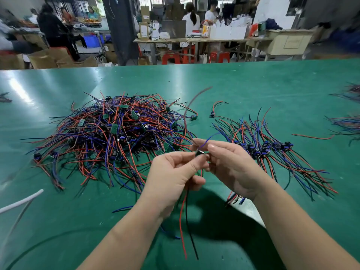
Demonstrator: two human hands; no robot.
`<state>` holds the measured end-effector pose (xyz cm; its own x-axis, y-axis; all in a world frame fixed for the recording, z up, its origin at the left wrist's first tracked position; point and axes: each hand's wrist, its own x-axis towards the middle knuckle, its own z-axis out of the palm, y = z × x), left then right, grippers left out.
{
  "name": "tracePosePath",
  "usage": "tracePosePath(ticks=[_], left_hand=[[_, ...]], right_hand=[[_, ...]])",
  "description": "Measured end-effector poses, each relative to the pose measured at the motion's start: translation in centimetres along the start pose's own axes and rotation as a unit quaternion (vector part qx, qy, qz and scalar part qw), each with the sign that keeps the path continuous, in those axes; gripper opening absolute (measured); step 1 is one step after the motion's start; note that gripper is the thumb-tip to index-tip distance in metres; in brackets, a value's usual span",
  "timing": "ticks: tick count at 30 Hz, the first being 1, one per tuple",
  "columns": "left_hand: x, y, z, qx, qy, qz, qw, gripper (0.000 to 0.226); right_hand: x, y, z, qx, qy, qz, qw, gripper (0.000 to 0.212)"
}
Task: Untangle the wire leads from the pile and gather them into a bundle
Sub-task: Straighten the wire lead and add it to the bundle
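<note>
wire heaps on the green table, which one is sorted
The red, blue and black wire group beside the right hand: its connectors sit in a row, unlike the big tangled left pile.

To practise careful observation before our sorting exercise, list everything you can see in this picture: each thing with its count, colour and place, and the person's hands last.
table: one, green, fills the foreground
tangled pile: one, red, blue and black wires with small green boards, centre left
sorted leads: one row, same colours, right of the hands
held lead: one, dark module, red and black wires hanging below
single lead: one, red and black, between pile and row
loose wire: one, red, far right
white cable: one, left edge
stools: several, red, beyond the table
left hand: one, grip pinching the held lead
right hand: one, grip pinching the same lead
</note>
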<state>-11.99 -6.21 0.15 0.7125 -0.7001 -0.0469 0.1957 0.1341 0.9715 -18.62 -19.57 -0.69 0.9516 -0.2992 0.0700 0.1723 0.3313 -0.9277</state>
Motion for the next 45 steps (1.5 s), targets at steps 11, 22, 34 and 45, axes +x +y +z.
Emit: tracePosePath(ticks=[11,22,34,45], left_hand=[[0.2,-1.4,-0.4,0.138,-0.044,-0.036,0.989,0.005],[0.0,-0.6,-0.5,0.073,-0.137,-0.100,0.983,0.012],[0.1,-1.4,-0.7,0.164,-0.123,-0.104,0.973,0.012],[0.5,-2.0,-1.2,0.405,-0.083,-0.018,0.911,0.013]], right_hand=[[-0.1,-0.3,-0.8,-0.264,0.029,-0.001,0.964,0.006],[0.5,-0.8,-2.0,-0.085,0.155,-0.017,0.984,0.012],[0.7,-2.2,-4.4,0.027,0.327,-0.040,0.944,0.010],[1.0,-2.4,-4.6,0.025,0.354,0.078,0.932,0.029]])
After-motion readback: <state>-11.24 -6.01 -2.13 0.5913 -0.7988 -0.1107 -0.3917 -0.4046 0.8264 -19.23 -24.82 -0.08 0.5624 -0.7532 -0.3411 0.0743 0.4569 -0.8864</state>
